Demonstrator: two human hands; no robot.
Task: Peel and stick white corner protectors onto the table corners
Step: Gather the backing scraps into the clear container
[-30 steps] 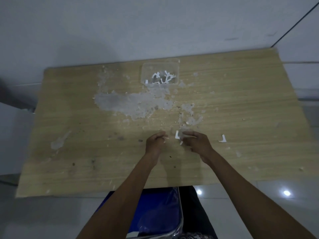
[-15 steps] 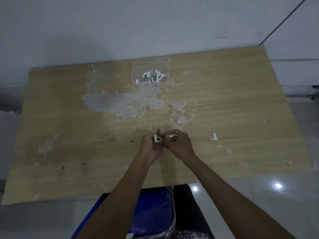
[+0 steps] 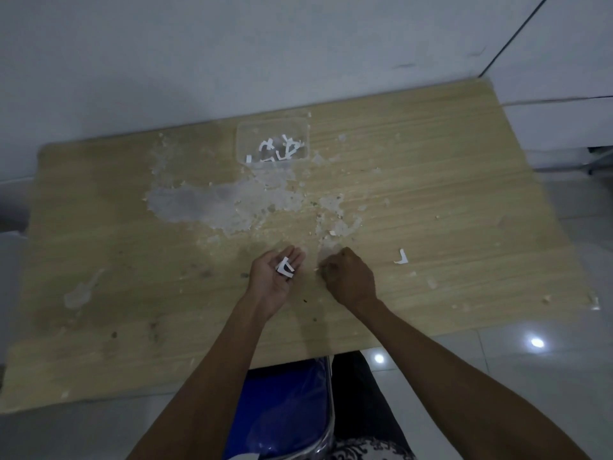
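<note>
My left hand (image 3: pixel 275 280) lies palm up over the middle of the wooden table (image 3: pixel 447 194), fingers relaxed. A small white corner protector (image 3: pixel 285 267) rests on its palm. Just to the right, my right hand (image 3: pixel 350 277) is curled knuckles-up, and its fingertips pinch a tiny pale sliver (image 3: pixel 316 269). Another white protector (image 3: pixel 401 257) lies loose on the table to the right of my right hand. A clear plastic box (image 3: pixel 245 134) at the back holds several more white pieces.
The tabletop has a large worn grey patch (image 3: pixel 205 204) and scattered flakes. The wall runs along its far edge. A blue chair seat (image 3: pixel 285 406) sits below the near edge. A small white bit (image 3: pixel 595 305) marks the near right corner.
My hands were joined around the protector; now they have parted. The left has turned palm up with the protector on it, and the right has pulled away to the right.
</note>
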